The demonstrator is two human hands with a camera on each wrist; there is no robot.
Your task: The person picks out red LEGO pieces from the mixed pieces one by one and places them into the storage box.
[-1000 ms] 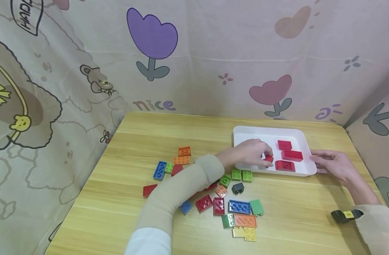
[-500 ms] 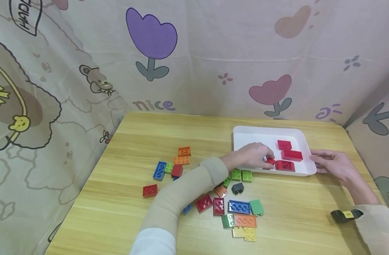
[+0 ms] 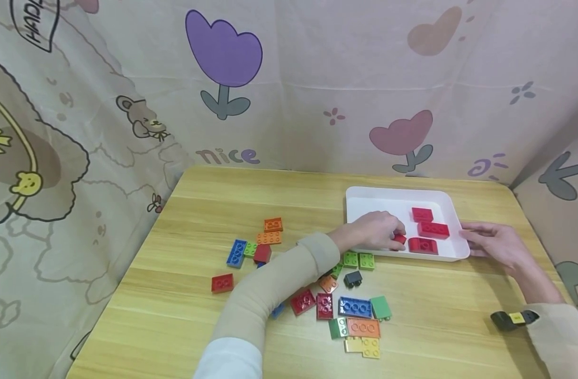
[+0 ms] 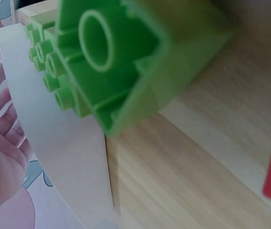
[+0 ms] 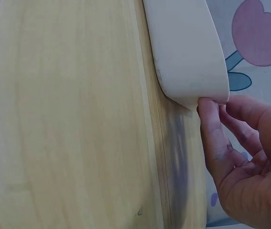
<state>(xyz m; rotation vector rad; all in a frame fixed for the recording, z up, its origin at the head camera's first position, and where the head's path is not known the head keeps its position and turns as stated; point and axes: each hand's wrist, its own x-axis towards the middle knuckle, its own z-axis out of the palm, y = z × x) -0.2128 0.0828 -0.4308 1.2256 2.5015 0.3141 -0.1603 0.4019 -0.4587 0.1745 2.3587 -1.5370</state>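
Left grip [image 3: 379, 231] nearly closed, thumb and fingers pinching a red brick [image 3: 400, 239] inside the white tray [image 3: 381, 196], near its front wall. Right grip [image 3: 499, 245] loose, fingertips against the tray's right end. Three more red bricks [image 3: 433, 230] in the tray's right half. Counter [image 3: 436, 305]: lime bricks [image 3: 358, 260] just beside tray front; black brick [image 3: 352, 279] nearby.

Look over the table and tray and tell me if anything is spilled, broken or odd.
Nothing stands out: only red blocks show in the tray, loose blocks of mixed colours lie on the table, and I see no spill or breakage. The left sleeve hides part of the pile.
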